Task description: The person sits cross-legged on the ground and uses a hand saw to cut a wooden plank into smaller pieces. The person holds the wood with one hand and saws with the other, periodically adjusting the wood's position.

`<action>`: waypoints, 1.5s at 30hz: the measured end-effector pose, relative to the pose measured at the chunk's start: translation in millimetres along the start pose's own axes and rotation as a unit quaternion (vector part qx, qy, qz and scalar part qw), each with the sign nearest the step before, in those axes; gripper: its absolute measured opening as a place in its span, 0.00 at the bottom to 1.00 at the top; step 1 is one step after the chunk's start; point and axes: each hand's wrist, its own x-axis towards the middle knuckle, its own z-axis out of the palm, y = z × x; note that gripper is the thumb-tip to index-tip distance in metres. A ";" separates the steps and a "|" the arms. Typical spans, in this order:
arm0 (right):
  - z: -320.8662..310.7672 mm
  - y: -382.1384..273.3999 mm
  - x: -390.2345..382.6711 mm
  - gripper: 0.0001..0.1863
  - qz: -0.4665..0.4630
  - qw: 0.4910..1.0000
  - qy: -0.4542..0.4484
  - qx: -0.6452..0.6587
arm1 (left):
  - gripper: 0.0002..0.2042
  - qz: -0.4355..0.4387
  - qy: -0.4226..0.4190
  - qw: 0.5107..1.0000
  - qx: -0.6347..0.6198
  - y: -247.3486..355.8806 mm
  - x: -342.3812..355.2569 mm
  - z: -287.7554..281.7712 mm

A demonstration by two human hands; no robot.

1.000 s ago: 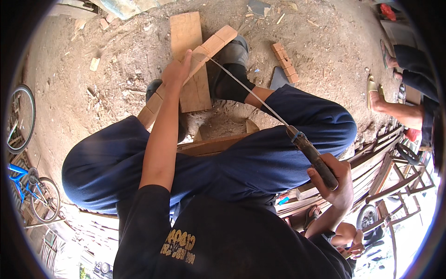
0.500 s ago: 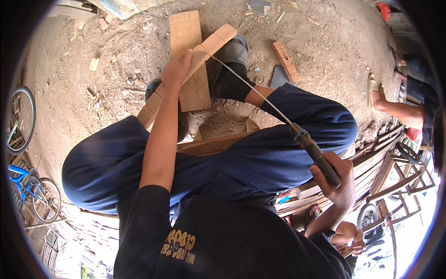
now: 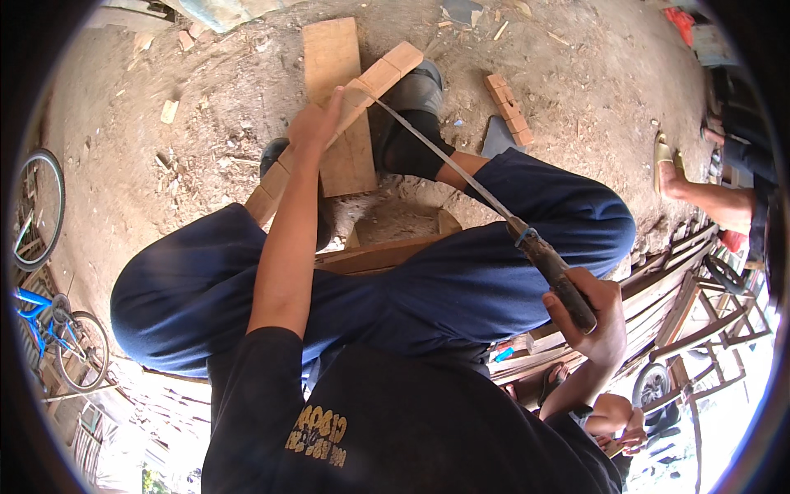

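Observation:
A long wooden bar [image 3: 383, 76], scored across at regular intervals, slants over a flat plank [image 3: 331, 51] and between my shoes. My left hand [image 3: 317, 125] is wrapped round the bar near its middle, pressing it from above. In my right hand [image 3: 599, 317], at the lower right, is the dark handle of a handsaw [image 3: 469, 181] with blue binding below the blade. Its long, narrow blade, seen nearly edge-on, runs up to the left, and the tip meets the bar just beside my left fingers.
A short notched wooden block [image 3: 508, 109] lies on the dirt beside a dark flat piece [image 3: 499, 137]. A blue bicycle [image 3: 70, 329] stands at the left. Another person's leg [image 3: 712, 203] is at the right, near stacked boards [image 3: 658, 288]; someone's hands [image 3: 634, 432] show lower right.
The saw's handle has shifted slightly up and left, with my right hand, and more of the blade's side shows. My left hand and the bar stay nearly in place.

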 end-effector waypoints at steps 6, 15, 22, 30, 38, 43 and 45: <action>10.8 -2.6 11.1 0.08 -0.027 1.000 -0.005 -0.001 | 0.45 0.076 0.058 0.995 -0.010 -31.2 21.4 28.3; 21.4 0.4 22.5 0.07 -0.060 0.998 -0.009 0.007 | 0.42 0.000 0.054 0.998 -0.030 -5.2 -4.2 7.1; 40.9 -4.6 36.8 0.06 -0.048 0.998 0.020 0.036 | 0.36 0.046 0.090 0.993 -0.067 -2.1 -11.0 5.7; 55.6 -13.9 56.8 0.08 -0.049 0.994 0.022 0.093 | 0.39 0.219 0.168 0.961 -0.038 -15.5 -23.2 14.0; 84.6 -17.7 74.6 0.09 -0.075 0.988 0.001 0.133 | 0.39 0.209 0.137 0.968 0.010 -36.9 -25.6 4.3; 109.0 -21.1 79.8 0.09 -0.085 0.983 -0.017 0.160 | 0.37 0.192 0.156 0.969 -0.016 -63.4 -23.9 4.1; 118.0 -21.4 83.3 0.08 -0.094 0.981 -0.034 0.166 | 0.37 0.179 0.157 0.971 -0.016 -80.4 -27.2 -0.3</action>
